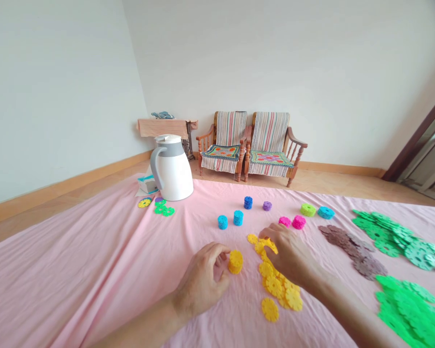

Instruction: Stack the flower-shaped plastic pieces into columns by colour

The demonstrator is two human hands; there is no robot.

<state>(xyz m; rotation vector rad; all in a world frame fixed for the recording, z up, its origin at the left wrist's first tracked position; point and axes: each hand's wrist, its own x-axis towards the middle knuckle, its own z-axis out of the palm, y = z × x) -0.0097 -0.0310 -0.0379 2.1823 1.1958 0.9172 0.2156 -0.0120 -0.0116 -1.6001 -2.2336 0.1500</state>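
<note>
Our left fingers (219, 256) grip a yellow disc stack (235, 261); our right fingers (271, 233) pinch one loose yellow disc (268, 245).

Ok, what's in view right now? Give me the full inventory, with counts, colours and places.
Sheet: one, pink, under everything below
Jug: one, white and grey, far left on sheet
Box: one, pale, behind jug
Scattered discs: a few, green, yellow, purple, beside jug
Small disc stacks: eight, blue, cyan, purple, magenta, lime, beyond hands
Yellow disc stack: one, yellow, centre
Loose yellow discs: many, yellow, centre
Brown discs: many, brown, right
Green discs: two heaps, pale and bright green, far right
Armchairs: two, striped, by back wall
Left hand: one, fingers against yellow stack
Right hand: one, over loose discs
</note>
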